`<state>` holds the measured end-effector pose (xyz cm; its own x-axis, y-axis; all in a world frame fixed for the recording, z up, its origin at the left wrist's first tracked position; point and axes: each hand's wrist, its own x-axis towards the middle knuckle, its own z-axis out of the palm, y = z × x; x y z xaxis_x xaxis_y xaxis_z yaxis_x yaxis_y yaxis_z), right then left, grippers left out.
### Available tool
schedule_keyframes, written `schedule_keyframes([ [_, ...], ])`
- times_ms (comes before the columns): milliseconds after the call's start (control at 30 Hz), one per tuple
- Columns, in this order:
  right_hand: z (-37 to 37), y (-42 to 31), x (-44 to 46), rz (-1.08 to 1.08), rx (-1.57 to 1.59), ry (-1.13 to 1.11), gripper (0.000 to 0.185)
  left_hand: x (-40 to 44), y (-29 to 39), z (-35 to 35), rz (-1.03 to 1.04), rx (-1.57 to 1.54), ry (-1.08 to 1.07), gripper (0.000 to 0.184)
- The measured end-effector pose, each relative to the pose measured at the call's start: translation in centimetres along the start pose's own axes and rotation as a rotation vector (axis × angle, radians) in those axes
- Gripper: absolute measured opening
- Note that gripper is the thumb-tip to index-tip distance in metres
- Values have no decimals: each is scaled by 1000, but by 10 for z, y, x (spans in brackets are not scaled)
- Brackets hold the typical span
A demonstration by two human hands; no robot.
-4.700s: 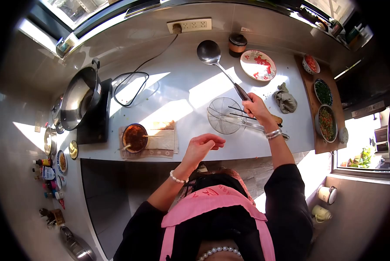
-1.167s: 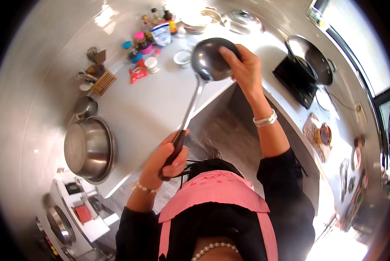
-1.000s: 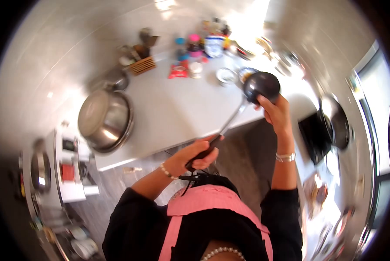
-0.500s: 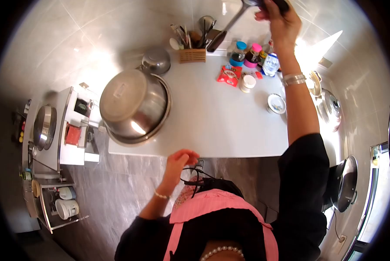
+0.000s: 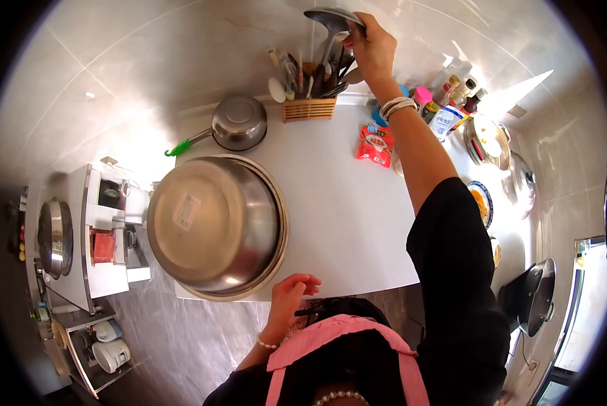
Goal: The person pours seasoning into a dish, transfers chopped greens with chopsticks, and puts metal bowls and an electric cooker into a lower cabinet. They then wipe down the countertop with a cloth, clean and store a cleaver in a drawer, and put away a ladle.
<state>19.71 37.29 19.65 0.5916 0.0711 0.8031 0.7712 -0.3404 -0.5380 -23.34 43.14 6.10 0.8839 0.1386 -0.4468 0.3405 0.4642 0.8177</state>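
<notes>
My right hand (image 5: 374,51) is raised at the back wall, its fingers closed on the head of a metal ladle (image 5: 329,40). The ladle points handle-down, and its dark handle end is among the tools in the wooden utensil holder (image 5: 310,109). Several spoons and other kitchen tools stand in that holder. Low at the counter's front edge, my left hand (image 5: 291,301) holds nothing, its fingers loosely bent and open. Just left of it, a large upturned metal basin (image 5: 212,223) rests on another wide metal rim.
A small saucepan (image 5: 239,122) with a green-tipped handle sits behind the basin. Right of the holder are a red packet (image 5: 375,145), a white-blue pouch (image 5: 445,122) and several bottles. A patterned plate (image 5: 481,203) and metal lid (image 5: 520,184) lie farther right on the counter (image 5: 344,216).
My right hand has moved left with the ladle, bringing its handle from beside the utensil holder in among the tools. My view has shifted closer to the counter; the left hand stays low.
</notes>
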Motion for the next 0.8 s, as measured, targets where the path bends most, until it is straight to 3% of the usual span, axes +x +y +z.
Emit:
schedule_keyframes([
  [67,5,-1,-12,118,33,-31,13,6,-1,-6,-5,-1,-7,21],
  [200,3,-16,-7,23,-210,-146,11,17,-5,-11,-31,13,-23,21],
  [300,20,5,13,-135,-717,-290,18,22,-3,-11,-33,51,-55,22],
  [400,35,0,8,-121,-778,-377,29,29,-5,-7,-30,62,-85,23],
  [500,46,-1,-17,-113,-746,-542,18,33,-6,-5,-27,49,-98,21],
  [633,52,-12,-39,251,-552,-597,30,35,3,-1,-31,97,-81,21],
  [733,48,-19,-43,232,-492,-635,19,29,1,-5,-14,123,-58,25],
  [800,56,-10,-59,97,-366,-549,19,24,2,-9,-22,183,-28,24],
])
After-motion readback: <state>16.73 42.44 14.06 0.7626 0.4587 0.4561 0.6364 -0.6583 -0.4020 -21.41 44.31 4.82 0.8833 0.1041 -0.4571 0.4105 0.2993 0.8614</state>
